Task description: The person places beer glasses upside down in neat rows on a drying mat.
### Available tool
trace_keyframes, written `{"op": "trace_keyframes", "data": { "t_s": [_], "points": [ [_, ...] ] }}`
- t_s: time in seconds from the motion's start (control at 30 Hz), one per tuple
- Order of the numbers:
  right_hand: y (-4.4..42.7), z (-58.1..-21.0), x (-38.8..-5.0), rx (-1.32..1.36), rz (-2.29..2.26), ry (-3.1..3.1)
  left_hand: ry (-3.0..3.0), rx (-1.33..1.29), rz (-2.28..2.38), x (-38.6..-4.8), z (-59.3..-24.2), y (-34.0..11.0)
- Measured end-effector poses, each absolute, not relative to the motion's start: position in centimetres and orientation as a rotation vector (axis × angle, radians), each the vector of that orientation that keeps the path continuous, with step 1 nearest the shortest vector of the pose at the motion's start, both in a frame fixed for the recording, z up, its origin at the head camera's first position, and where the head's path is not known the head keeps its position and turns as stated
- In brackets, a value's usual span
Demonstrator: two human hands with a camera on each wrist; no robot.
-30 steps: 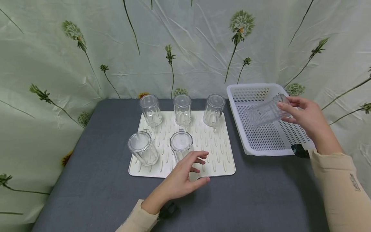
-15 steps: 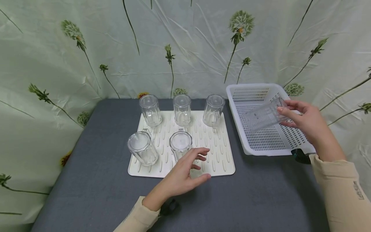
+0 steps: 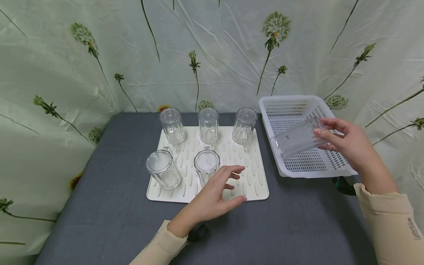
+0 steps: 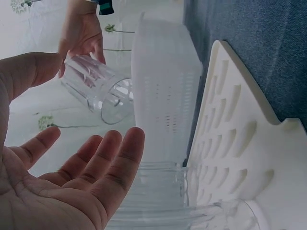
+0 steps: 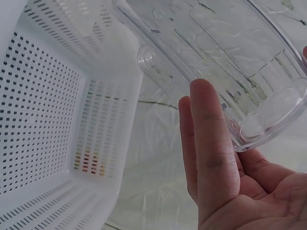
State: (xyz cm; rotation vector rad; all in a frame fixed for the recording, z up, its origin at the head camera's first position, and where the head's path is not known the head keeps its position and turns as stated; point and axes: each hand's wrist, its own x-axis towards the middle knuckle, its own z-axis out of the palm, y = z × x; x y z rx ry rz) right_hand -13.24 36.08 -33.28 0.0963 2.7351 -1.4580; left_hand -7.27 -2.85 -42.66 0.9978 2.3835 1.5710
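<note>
My right hand (image 3: 347, 145) grips a clear glass mug (image 3: 296, 138) near its base, above the white basket. The mug tilts, mouth down and to the left; its handle (image 5: 163, 69) shows in the right wrist view. My left hand (image 3: 212, 197), fingers spread and loosely bent, hovers over the front edge of the white draining mat (image 3: 251, 184) and holds nothing. Beside it a glass mug (image 3: 207, 163) stands upside down, partly hidden by the hand. Another upturned mug (image 3: 163, 169) is to its left.
Along the mat's back stand three more upturned mugs, a left one (image 3: 172, 125), a middle one (image 3: 208, 125) and a right one (image 3: 245, 125). The perforated white basket (image 3: 281, 167) sits right of the mat on a dark grey tabletop (image 3: 99, 206). Behind hangs a flower-patterned curtain (image 3: 225, 55).
My right hand has brought the mug slightly left and nearer, toward the basket's left rim, and tilted it somewhat. My left hand has shifted a little to the right. The mugs on the mat stay put.
</note>
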Motion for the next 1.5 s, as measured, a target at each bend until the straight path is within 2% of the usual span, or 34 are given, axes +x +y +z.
{"op": "trace_keyframes", "data": {
  "t_s": [0.87,1.5],
  "points": [
    [32.9,-33.0,-9.9,-0.113,-1.363,2.751,2.469,1.019,1.55,-7.8,-42.3,-1.3],
    [29.4,-32.9,-8.0,-0.21,-1.24,2.797,2.45,0.939,1.578,-8.5,-42.3,0.4]
  ]
}}
